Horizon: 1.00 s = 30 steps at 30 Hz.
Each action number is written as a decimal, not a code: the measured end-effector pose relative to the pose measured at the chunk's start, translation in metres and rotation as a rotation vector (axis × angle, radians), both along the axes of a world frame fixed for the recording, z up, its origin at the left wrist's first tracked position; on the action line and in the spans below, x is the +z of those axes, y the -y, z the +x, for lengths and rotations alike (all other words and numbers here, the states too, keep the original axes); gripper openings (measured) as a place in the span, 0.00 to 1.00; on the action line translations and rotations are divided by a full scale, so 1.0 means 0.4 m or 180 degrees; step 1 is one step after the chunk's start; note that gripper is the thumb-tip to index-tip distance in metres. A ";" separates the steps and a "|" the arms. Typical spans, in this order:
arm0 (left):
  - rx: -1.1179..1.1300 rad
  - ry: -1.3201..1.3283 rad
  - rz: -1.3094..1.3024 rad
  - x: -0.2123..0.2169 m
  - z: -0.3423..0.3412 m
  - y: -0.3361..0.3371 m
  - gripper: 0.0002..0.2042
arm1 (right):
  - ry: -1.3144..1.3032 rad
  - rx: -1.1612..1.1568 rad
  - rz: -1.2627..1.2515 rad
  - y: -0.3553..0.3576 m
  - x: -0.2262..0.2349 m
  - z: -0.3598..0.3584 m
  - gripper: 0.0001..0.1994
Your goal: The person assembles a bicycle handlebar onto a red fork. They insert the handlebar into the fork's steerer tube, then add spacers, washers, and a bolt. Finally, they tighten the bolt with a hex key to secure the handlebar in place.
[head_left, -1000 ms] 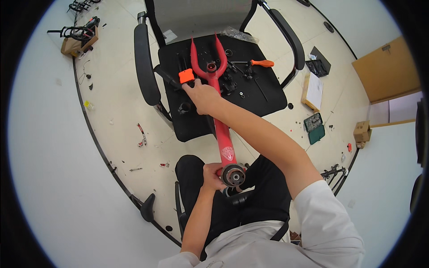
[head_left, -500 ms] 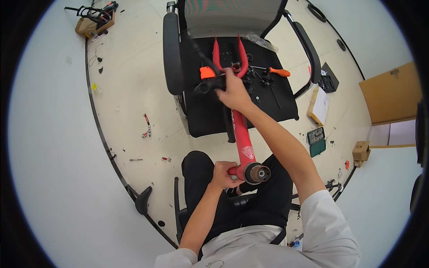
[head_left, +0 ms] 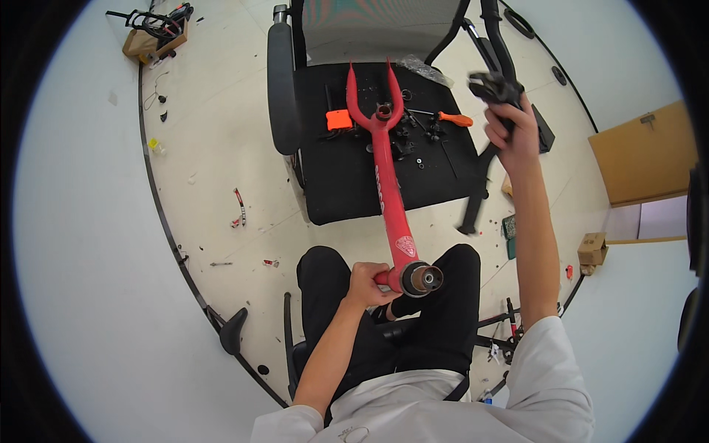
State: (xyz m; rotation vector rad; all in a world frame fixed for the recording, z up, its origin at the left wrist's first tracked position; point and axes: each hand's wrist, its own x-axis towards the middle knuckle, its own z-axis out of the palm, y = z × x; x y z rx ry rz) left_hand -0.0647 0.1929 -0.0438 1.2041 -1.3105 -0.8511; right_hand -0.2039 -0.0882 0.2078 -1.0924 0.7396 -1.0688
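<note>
Clock datum: middle of my view, 12 pointing away from me.
Red frame (head_left: pixel 388 177): forked end over the chair seat (head_left: pixel 332 203) at 12 o'clock, round metal fitting (head_left: pixel 426 278) between 4 and 5; whether the fork bears on the seat, I cannot tell.
Left hand (head_left: pixel 364 286): at 6 o'clock, fingers wrapped around the short red stub (head_left: pixel 382 278) beside the fitting.
Right hand (head_left: pixel 517 133): at 2 o'clock, fingers curled firmly around the black bar (head_left: pixel 496 90), just below its clamp-like head.
Black bar position: raised clear of the seat, lower end toward 7 o'clock from my grip, blurred.
Frame handling: rigid, probably metal and fairly heavy, paint likely slippery; I judge the stub and main tube the best holds.
Bar handling: stiff, likely lighter but unwieldy; best held near the head for balance.
Seat contents: orange block (head_left: pixel 339 119) at the fork's 9 o'clock, orange-handled screwdriver (head_left: pixel 455 119) at its 3.
</note>
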 end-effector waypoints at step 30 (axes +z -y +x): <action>0.0276 -0.0025 -0.0152 0.011 0.000 -0.003 0.16 | -0.1360 0.1316 0.1198 -0.415 0.083 -0.007 0.17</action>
